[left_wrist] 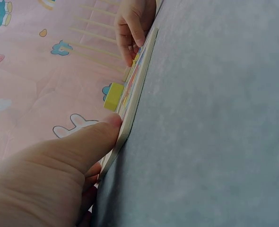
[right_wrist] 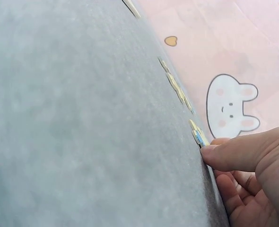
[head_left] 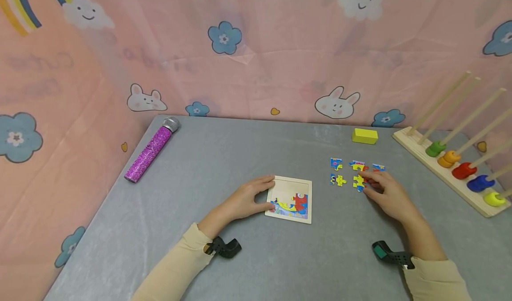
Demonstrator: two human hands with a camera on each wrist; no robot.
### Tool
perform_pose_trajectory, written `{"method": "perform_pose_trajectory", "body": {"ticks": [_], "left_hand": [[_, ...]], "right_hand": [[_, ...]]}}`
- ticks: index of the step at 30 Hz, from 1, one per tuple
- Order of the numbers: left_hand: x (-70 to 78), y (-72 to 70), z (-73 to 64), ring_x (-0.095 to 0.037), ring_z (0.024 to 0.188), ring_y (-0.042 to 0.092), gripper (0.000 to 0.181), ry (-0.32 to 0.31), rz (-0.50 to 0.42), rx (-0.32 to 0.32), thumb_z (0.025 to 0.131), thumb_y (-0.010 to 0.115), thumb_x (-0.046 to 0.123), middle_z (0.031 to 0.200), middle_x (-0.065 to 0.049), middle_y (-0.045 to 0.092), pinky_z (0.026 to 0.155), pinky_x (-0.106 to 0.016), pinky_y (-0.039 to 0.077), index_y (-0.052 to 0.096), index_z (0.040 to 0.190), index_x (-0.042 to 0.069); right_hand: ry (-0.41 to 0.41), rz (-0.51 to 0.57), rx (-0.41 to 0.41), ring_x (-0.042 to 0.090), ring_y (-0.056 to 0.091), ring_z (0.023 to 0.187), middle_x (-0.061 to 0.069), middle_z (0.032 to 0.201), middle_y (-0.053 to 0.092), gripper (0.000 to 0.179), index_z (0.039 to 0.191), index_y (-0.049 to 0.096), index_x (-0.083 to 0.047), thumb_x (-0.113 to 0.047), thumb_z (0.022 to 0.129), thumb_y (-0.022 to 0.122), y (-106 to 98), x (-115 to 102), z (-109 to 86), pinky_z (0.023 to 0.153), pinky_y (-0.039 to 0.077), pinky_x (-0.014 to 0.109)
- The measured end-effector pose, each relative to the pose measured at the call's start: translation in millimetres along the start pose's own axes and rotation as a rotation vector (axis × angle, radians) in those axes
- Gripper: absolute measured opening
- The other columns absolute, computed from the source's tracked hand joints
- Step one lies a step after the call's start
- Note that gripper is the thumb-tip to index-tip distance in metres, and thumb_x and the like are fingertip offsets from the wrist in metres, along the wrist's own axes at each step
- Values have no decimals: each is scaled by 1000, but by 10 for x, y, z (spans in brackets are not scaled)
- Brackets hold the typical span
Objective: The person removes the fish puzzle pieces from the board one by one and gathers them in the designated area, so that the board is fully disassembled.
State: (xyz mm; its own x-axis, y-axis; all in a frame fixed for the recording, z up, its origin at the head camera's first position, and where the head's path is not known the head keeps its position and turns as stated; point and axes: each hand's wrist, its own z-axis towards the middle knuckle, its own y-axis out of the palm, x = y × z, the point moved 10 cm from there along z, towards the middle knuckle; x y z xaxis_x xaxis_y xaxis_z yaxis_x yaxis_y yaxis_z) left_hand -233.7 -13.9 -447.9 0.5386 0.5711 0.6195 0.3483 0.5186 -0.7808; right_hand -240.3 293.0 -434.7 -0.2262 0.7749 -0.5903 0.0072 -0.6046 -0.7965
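Observation:
A square wooden puzzle tray (head_left: 291,179) lies on the grey table, its lower part filled with joined colourful pieces. My left hand (head_left: 246,198) grips the tray's left side; in the left wrist view the thumb (left_wrist: 94,137) lies on its rim. To the right of the tray, my right hand (head_left: 390,196) pinches a yellow and blue jigsaw piece (head_left: 358,183). In the right wrist view this piece (right_wrist: 199,137) shows edge-on at the thumb tip. Other loose pieces lie around it, among them a blue one (head_left: 336,163) and a yellow one (head_left: 340,180). Fingers partly cover the pieces at the right.
A yellow block (head_left: 365,136) stands near the table's back edge. On the right is a wooden peg stand (head_left: 440,170) with upright rods and coloured beads. A glittery purple microphone (head_left: 151,154) lies at the back left. A pink patterned cloth (head_left: 276,70) hangs behind the table.

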Motion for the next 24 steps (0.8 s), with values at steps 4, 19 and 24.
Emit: {"method": "perform_pose_trajectory", "body": {"ticks": [4,19,24], "left_hand": [[-2,0,1,-20,139,35,67,5,4,2,83,73,32,150,-4,40,112,-38,34,49,138,4],[-11,15,5,-19,140,35,67,7,9,-2,83,73,32,150,-4,40,112,-37,33,49,138,4],[-5,8,7,-20,139,35,66,9,8,1,83,73,32,150,-4,40,112,-38,34,48,138,4]], "right_hand": [[-5,16,20,-5,46,93,22,111,54,40,124,58,3,-7,87,66,-22,9,-7,74,35,4],[17,103,59,-22,35,95,24,118,57,42,125,55,5,-12,88,67,-48,14,-5,79,29,-7],[35,109,50,-22,35,96,24,121,57,46,127,52,5,-15,89,67,-74,-56,-4,79,29,-7]]}}
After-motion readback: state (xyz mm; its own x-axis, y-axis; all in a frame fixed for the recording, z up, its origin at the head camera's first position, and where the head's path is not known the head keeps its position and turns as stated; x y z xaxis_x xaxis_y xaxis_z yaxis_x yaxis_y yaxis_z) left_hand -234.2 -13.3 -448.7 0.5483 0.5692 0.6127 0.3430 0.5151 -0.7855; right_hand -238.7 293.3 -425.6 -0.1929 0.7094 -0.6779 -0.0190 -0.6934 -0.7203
